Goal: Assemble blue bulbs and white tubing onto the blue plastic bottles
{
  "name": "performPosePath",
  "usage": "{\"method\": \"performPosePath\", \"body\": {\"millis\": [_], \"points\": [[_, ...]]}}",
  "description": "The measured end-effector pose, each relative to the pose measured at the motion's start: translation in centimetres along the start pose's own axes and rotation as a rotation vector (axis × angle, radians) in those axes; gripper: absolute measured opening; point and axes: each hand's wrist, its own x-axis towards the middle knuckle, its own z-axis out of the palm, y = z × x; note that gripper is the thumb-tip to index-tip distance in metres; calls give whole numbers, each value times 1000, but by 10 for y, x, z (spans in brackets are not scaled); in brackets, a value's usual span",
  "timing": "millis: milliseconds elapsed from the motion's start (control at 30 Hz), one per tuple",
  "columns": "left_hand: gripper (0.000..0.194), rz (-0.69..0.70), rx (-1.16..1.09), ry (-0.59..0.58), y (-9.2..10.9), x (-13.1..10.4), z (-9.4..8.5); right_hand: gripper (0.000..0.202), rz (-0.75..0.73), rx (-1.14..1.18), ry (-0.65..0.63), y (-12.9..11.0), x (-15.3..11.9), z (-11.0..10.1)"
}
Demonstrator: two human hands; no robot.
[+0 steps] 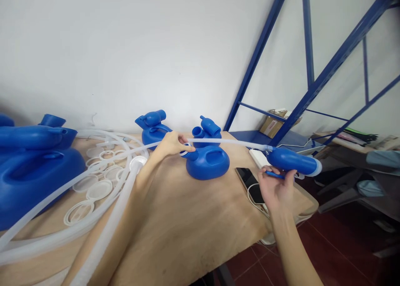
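Observation:
A blue plastic jug (208, 165) with a loop handle stands on the table, its spout pointing left. My left hand (173, 143) is closed at that spout, fingertips pinching a white ring (186, 149) at its mouth. Off to the right, my right hand (278, 186) holds up a blue bottle-shaped piece (292, 161) by a thin blue part under it, thumb on one side and fingers on the other. A translucent white hose (231, 142) runs from this piece's narrow end leftward past the jug and behind my left hand.
More blue jugs with attached pieces stand at the back (154, 129) and left (40, 169). White lids and rings (99, 190) lie among coiled hoses (103, 219). A phone (250, 184) with a white cable rests right of the jug. Blue shelf frame (265, 48) rises beyond.

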Motion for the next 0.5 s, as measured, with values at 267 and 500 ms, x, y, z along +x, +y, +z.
{"method": "performPosePath", "body": {"millis": [267,500], "points": [[29,64,7,-11,-2,0,1,42,-49,-533,-517,74,36,76],[28,54,14,-33,0,1,6,54,-110,-1153,-659,121,50,92]]}}
